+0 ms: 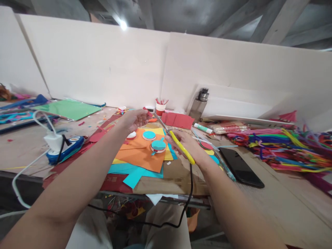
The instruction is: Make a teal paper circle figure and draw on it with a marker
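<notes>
The left hand (133,120) is pinching a small red paper piece (147,111); just to its right, the right hand (184,138) is gripping yellow-handled scissors (179,144). Their blades are pointing close by the left hand, so I'm thinking a slip could nick a finger. Below both hands, coloured sheets (141,158) are littering the bench (290,202); beyond, white panels (103,65) are standing under grey beams (286,20).

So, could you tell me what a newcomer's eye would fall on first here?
Probably the yellow-handled scissors in the right hand, mid-picture, their blades close to the red paper piece in the left hand. Then likely the multicoloured pipe cleaners heaped at the right, and the orange paper below the hands.
</notes>
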Demonstrator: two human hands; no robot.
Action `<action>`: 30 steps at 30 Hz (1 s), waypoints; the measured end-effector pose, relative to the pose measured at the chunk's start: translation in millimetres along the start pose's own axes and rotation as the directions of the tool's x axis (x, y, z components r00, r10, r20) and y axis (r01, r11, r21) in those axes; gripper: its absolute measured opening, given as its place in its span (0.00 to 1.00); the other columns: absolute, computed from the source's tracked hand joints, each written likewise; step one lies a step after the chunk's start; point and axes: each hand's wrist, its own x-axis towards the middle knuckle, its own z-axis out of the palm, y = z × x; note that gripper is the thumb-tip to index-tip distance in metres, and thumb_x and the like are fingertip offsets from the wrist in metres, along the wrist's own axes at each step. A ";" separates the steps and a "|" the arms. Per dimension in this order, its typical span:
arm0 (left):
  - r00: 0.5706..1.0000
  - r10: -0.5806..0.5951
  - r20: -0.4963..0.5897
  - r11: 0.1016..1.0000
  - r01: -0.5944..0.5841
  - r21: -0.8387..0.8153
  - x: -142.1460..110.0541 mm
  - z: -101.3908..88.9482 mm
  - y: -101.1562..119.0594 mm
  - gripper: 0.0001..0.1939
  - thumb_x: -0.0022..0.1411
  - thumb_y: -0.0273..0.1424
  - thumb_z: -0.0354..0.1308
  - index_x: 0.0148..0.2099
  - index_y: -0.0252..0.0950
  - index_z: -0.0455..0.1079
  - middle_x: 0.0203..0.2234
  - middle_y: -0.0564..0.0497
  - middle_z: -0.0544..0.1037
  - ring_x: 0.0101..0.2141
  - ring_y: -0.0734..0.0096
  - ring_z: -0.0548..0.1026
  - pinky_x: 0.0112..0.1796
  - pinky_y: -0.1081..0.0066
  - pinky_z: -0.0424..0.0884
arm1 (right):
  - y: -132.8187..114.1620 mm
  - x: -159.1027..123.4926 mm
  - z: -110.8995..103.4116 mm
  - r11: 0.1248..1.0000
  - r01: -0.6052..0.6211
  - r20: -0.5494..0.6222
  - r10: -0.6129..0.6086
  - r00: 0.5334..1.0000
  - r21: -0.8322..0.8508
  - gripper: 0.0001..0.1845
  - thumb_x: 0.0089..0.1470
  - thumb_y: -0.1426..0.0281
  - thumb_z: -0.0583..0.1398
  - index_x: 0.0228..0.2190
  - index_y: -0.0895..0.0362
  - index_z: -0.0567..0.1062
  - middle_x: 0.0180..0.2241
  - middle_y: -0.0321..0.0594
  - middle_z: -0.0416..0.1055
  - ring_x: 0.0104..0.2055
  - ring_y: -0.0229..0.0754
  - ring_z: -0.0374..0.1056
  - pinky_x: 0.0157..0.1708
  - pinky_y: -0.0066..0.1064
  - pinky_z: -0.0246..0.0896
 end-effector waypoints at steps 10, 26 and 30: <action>0.997 -0.058 -0.056 0.998 0.058 -0.001 -6.3 6.6 6.4 0.01 0.52 0.22 0.60 0.29 0.30 0.72 0.23 0.45 0.79 0.28 0.69 0.79 0.30 0.73 0.73 | -2.0 -3.9 -1.1 0.995 -0.088 0.082 0.091 0.992 -0.037 0.21 0.53 0.50 0.59 0.26 0.56 0.70 0.17 0.32 0.65 0.15 0.30 0.57 0.13 0.22 0.48; 0.998 -0.060 -0.038 0.998 0.059 -0.004 -5.5 5.4 6.8 0.03 0.53 0.21 0.58 0.29 0.29 0.71 0.23 0.46 0.79 0.25 0.72 0.78 0.30 0.74 0.71 | -0.2 -3.9 3.6 0.991 -0.124 0.078 0.128 0.989 -0.054 0.21 0.54 0.50 0.58 0.27 0.55 0.69 0.16 0.31 0.63 0.13 0.31 0.58 0.09 0.21 0.51; 0.997 -0.061 -0.047 0.998 0.061 -0.006 -6.2 6.2 7.6 0.03 0.53 0.20 0.58 0.29 0.29 0.71 0.22 0.46 0.79 0.25 0.72 0.78 0.30 0.74 0.72 | -2.7 -4.5 3.3 0.984 -0.160 0.090 0.166 0.982 -0.075 0.22 0.54 0.49 0.58 0.28 0.56 0.69 0.17 0.31 0.63 0.14 0.30 0.58 0.10 0.20 0.51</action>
